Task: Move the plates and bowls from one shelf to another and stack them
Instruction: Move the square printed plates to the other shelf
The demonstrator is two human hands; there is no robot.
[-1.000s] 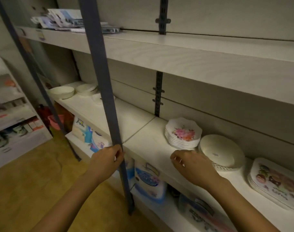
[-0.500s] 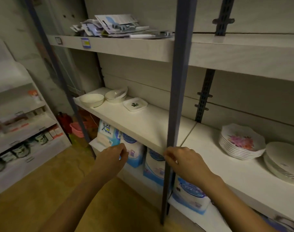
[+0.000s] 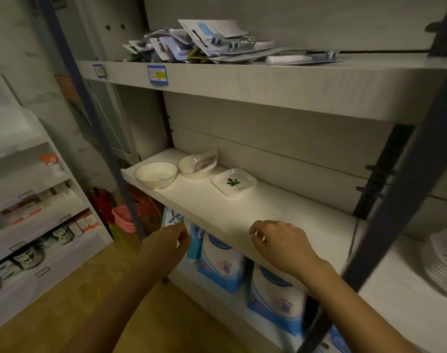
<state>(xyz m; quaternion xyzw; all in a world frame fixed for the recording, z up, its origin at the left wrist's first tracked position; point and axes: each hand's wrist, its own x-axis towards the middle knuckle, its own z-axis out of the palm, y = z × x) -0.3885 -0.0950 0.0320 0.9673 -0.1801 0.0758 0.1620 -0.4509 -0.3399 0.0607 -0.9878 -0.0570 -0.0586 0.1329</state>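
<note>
Left hand: the left hand [image 3: 166, 247] hung in front of and below the front edge of the middle shelf [image 3: 232, 212], fingers loosely curled, holding nothing.
Right hand: the right hand [image 3: 281, 244] hovered over the front edge of the same shelf, fingers bent downward and slightly spread, empty; contact with the board could not be told.
Bowls: a plain white bowl [image 3: 155, 175] stood at the left end of the middle shelf; a second bowl [image 3: 197, 166], with a printed card or packet lying in it, stood just beside it toward the back wall.
Square dish: a white square dish [image 3: 234, 182] with a green leaf motif sat to the right of the bowls, apart from them.
Plates: a stack of scalloped plates [image 3: 444, 263] with a pink print was on the neighbouring shelf section at the far right, partly cut by the frame and blurred.
Upper shelf: a heap of carded blister packs [image 3: 207, 42] lay on top, with a blue price label [image 3: 158, 75] on the front edge.
Lower shelf: blue-and-white bags [image 3: 221, 263] stood beneath the middle shelf.
Floor area: a pink basket [image 3: 124, 217] sat low at the left.
</note>
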